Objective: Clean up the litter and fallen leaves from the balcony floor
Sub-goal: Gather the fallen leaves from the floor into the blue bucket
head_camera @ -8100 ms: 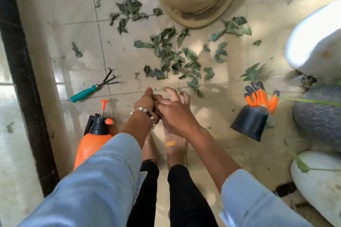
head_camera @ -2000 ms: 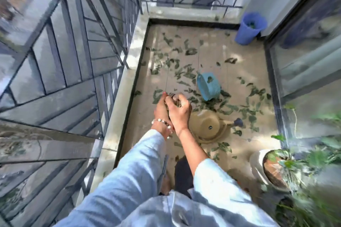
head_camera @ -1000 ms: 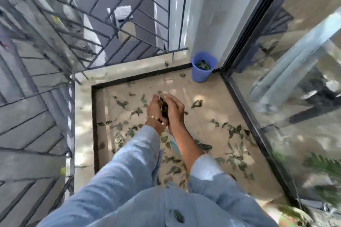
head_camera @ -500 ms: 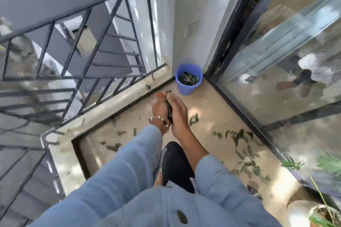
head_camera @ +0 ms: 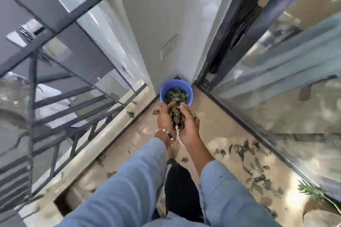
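- One round blue plastic bucket (head_camera: 190,91) sits in the corner at 12 o'clock, already holding a layer of crumpled dark-green leaves.
- The left hand (head_camera: 164,118) and right hand (head_camera: 190,125), cupped side by side, clasp one wad of dry, curled leaves (head_camera: 176,117) between the palms, at the bucket's near rim.
- One beaded bracelet (head_camera: 165,133) circles the left wrist.
- Scattered leaves (head_camera: 247,162), too many to count, lie on the glossy beige tiled floor (head_camera: 215,123) at 4 o'clock.
- A dark metal railing (head_camera: 55,97) runs along 9 o'clock.
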The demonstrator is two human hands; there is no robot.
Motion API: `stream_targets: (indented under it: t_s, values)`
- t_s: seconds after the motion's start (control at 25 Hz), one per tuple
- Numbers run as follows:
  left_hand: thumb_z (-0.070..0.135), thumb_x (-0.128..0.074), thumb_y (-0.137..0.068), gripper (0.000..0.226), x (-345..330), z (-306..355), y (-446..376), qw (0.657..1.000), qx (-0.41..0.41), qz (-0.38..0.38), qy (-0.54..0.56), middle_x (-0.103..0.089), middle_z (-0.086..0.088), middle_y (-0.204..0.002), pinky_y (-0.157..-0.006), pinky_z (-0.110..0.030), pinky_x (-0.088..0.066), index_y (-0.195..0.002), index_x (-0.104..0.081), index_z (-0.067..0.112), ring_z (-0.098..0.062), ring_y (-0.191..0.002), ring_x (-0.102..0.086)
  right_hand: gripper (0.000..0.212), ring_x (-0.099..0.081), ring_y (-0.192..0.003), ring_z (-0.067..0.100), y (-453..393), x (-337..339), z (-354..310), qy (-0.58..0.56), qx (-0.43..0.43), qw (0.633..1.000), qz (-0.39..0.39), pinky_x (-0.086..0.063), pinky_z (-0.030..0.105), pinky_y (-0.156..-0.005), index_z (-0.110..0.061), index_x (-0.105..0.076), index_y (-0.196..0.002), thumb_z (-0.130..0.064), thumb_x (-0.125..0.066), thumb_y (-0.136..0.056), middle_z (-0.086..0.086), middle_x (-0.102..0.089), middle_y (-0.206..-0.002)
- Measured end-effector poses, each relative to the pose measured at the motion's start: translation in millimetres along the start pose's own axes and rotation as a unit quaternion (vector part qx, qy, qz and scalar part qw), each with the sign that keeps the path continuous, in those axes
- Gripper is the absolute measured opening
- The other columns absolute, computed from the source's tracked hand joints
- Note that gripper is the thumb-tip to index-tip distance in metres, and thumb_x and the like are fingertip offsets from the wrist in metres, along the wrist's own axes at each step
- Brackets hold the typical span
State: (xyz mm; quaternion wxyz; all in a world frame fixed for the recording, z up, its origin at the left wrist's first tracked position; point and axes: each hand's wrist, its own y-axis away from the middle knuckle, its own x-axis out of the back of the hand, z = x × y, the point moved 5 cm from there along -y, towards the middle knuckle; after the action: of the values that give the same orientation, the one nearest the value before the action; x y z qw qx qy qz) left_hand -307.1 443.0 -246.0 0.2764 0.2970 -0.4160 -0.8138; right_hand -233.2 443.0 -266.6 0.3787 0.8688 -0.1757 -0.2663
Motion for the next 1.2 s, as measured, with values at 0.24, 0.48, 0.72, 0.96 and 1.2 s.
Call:
stream_targets:
  t_s: [0.24, 0.48, 0.72, 0.96, 1.2]
  values:
    - [0.047, -0.036, -0.1, 0.047, -45, 2, -145, 0.998, 0.05, 0.033, -0.038, -0.065, -0.017, -0.122, -0.103, -0.042, -0.046, -0.107, -0.066, 0.011, -0.031, -0.116, -0.061, 0.028, -0.067, -0.099, 0.029, -149, -20, 7, -0.014, -0.039, 0.998, 0.038, -0.055, 0.035, -0.084, 0.003, -0.066, -0.111, -0.011, -0.065, -0.087, 0.017, -0.07, -0.106]
    - [0.063, -0.018, -0.097, 0.073, -54, -18, -305, 0.989, 0.103, -0.005, -0.107, -0.057, -0.013, -0.134, -0.095, -0.035, -0.047, -0.132, -0.054, 0.011, -0.028, -0.121, -0.056, 0.035, -0.065, -0.102, 0.023, -307, -11, 62, -0.009, -0.088, 0.994, 0.068, -0.052, 0.04, -0.091, -0.015, -0.063, -0.117, -0.04, -0.058, -0.093, 0.008, -0.068, -0.116]
    - [0.053, -0.019, -0.101, 0.065, -27, -11, -338, 0.969, 0.094, 0.063, -0.22, -0.033, -0.004, -0.154, -0.11, -0.033, -0.028, -0.149, -0.029, 0.011, -0.022, -0.141, -0.032, 0.046, -0.052, -0.118, 0.041, -332, 40, 101, 0.045, -0.145, 0.966, 0.207, -0.036, 0.056, -0.107, -0.007, -0.057, -0.113, -0.048, -0.05, -0.094, 0.026, -0.052, -0.131]
    - [0.02, -0.054, -0.096, 0.018, -11, 23, -265, 0.895, 0.012, -0.013, -0.445, -0.062, -0.011, -0.095, -0.082, -0.041, -0.043, -0.079, -0.061, 0.018, -0.026, -0.094, -0.053, 0.049, -0.057, -0.061, 0.024, -218, 45, 63, 0.128, -0.085, 0.955, 0.255, -0.052, 0.042, -0.08, -0.015, -0.054, -0.059, -0.05, -0.053, -0.092, 0.007, -0.057, -0.064]
    - [0.021, -0.057, -0.093, 0.023, -31, 38, -134, 0.627, -0.116, -0.156, -0.755, -0.064, -0.02, -0.117, -0.089, -0.034, -0.044, -0.111, -0.067, 0.011, -0.036, -0.11, -0.059, 0.035, -0.059, -0.085, 0.025, -67, 47, 11, 0.323, 0.007, 0.918, 0.23, -0.037, 0.025, -0.071, -0.006, -0.069, -0.091, -0.037, -0.053, -0.095, 0.007, -0.064, -0.085]
